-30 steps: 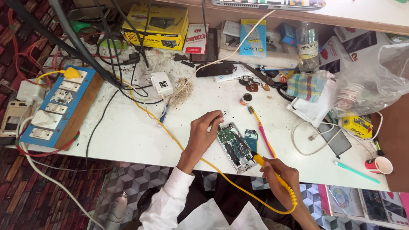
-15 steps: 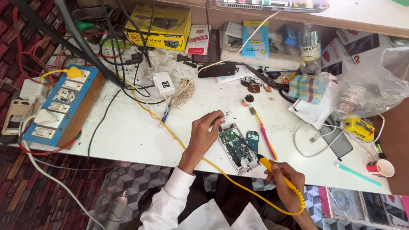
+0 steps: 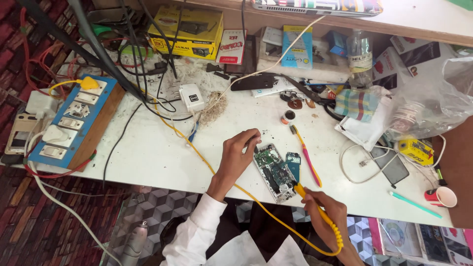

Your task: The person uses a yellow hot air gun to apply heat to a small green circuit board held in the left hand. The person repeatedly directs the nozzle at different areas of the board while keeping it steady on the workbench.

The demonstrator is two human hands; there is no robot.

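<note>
An opened phone (image 3: 274, 170), its green circuit board exposed, is laid flat on the white table (image 3: 148, 152) between the two hands. The left hand (image 3: 237, 156) is set just beside the phone's upper left corner, its fingers curled and pinched against that corner (whether something small is gripped between the fingertips cannot be told). The right hand (image 3: 329, 213) is closed around the yellow handle of a soldering iron (image 3: 315, 209), and the iron's tip is held at the lower right part of the board. A yellow cord (image 3: 207, 162) is led from the iron's handle, looped below the right hand and run up past the left wrist toward a blue switchboard (image 3: 74, 123) well to the left of both hands. Just right of the phone, near the right hand, a small blue part (image 3: 294, 164) is lying, and beside it a pink and yellow toothbrush (image 3: 306, 155). Farther right of the right hand, a red paper cup (image 3: 441, 196) is standing.
</note>
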